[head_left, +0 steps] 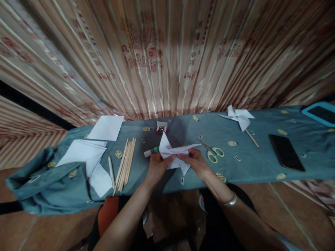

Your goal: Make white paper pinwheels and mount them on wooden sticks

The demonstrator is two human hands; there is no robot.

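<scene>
Between my two hands is a white paper pinwheel (165,145) with its blades folded toward the centre. My left hand (157,165) grips its left side, thumb pressed near the middle. On the other side my right hand (195,161) pinches the paper, its thumb also close to the centre. Just behind my left hand lies a glue stick (151,152), partly covered by the paper. A small open red box (161,128) of shiny pins or tacks sits beyond the pinwheel. Scissors (213,152) with yellow-green handles rest to the right of my right hand.
Wooden sticks (125,164) and a white pen-like stick (111,170) lie left, beside white paper sheets (81,155). Rightward are a pinwheel on a stick (239,118), a black phone (286,152) and a blue-framed device (320,113). A patterned curtain (167,62) hangs behind the cloth-covered table (251,167).
</scene>
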